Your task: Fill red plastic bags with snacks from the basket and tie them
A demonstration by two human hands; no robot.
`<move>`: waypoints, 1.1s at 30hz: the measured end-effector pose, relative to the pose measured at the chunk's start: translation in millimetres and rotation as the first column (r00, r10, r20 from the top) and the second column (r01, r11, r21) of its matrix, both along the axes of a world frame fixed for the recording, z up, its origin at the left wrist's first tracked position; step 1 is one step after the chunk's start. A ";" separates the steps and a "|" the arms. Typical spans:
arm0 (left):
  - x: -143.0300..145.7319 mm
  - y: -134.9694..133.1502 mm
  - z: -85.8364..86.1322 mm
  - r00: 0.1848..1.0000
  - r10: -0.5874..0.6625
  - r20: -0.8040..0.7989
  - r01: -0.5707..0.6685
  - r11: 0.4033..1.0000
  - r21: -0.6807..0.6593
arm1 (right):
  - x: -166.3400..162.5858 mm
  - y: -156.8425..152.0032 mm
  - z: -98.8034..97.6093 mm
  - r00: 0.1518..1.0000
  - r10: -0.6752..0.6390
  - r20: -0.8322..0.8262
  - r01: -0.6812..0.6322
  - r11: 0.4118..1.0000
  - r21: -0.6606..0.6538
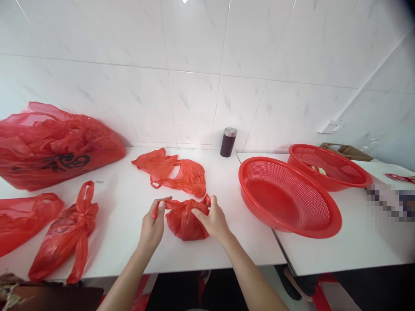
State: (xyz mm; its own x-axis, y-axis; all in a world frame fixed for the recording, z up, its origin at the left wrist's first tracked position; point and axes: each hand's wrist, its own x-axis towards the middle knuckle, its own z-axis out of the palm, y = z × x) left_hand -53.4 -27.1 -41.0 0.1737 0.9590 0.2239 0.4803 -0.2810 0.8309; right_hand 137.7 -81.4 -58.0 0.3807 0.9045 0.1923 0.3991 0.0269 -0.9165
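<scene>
A person's two bare hands are working at a small red bag (185,221) that is sitting on the white worktop (123,203), near its front edge and roughly in the middle of the frame. The left hand (153,225) is pinching one twisted handle of the bag, its fingers (161,204) closed together on the plastic. The right hand (213,220) is gripping the other handle at the bag's top, with its fingers clamped on it.

Just behind, a crumpled red bag (173,172) is lying loose. To the left, a knotted red bag (65,233) and a flattened red bag (22,216) are resting near the edge. A large stuffed red bag (55,147) with black marks is leaning by the wall.

A dark canister (228,141) with a silver lid is standing against the white marbled wall tiles (194,52). To the right, a red mesh basket (285,194) is tilting across the seam onto a second worktop (350,242), where another red mesh basket (340,168) is sitting behind it, holding something pale. A white wall socket (330,126) is showing above a brown tray (346,151) in the corner.
</scene>
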 end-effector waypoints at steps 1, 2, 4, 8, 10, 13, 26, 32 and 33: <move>8.0 4.2 -1.1 0.998 -0.035 -0.050 0.035 0.999 -0.002 | -4.9 -0.5 -2.6 0.996 -0.009 0.083 0.011 1.000 -0.020; 14.7 8.4 -2.8 0.993 -0.071 -0.097 0.070 0.997 -0.014 | -7.7 -0.9 -5.5 0.990 -0.020 0.140 0.025 0.999 -0.034; 23.6 16.6 -7.0 0.978 -0.116 -0.175 0.110 0.993 -0.043 | -6.4 -1.3 -10.4 0.990 -0.024 0.141 0.030 0.999 -0.040; 27.6 31.9 -12.9 0.939 -0.094 -0.332 0.077 0.995 -0.063 | 14.6 2.1 -13.5 0.999 -0.015 0.051 0.016 1.000 -0.019; 27.4 39.6 -14.3 0.905 -0.074 -0.419 0.047 0.996 -0.074 | 25.3 7.1 -15.2 0.996 -0.042 0.073 0.044 0.999 -0.014; 29.3 49.8 -17.5 0.834 -0.072 -0.547 0.032 0.996 -0.083 | 33.0 16.4 -22.5 0.984 -0.092 0.153 0.097 0.995 -0.026; 14.3 34.4 -35.1 0.655 -0.069 -0.752 0.122 0.992 0.016 | 34.1 0.5 -40.6 0.904 -0.125 0.410 0.144 0.989 -0.016; -17.4 18.3 -34.1 0.704 -0.047 -0.708 0.108 0.993 0.041 | 39.2 -16.4 -44.4 0.949 -0.140 0.283 0.154 0.988 -0.025; -23.6 15.3 -33.2 0.722 -0.039 -0.691 0.087 0.996 0.035 | 40.6 -18.1 -43.8 0.959 -0.145 0.244 0.158 0.987 -0.032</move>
